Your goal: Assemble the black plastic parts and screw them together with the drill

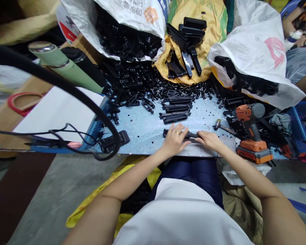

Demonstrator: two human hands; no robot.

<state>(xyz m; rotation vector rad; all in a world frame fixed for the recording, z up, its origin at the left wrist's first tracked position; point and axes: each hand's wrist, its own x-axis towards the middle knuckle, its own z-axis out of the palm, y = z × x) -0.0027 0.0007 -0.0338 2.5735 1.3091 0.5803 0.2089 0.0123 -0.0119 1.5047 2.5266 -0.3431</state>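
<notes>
1. Pressing my left hand [174, 139] flat with the fingers spread, I am pinning a long black strip [191, 135] against the near edge of the pale blue table [142, 129], at centre frame. The open palm is probably keeping the strip from sliding.
2. My right hand [209, 140] is closing narrowly over the strip's right end with the fingers curled. The contact underneath is hidden from view.
3. An orange drill [252, 134] is standing just right of that hand, judged to be placed for a short reach.
4. Stacked strips [175, 110] are lying just above my hands, and loose black parts [132, 81] are spilling from a white sack [127, 13] at upper centre, likely to keep stock close.
</notes>
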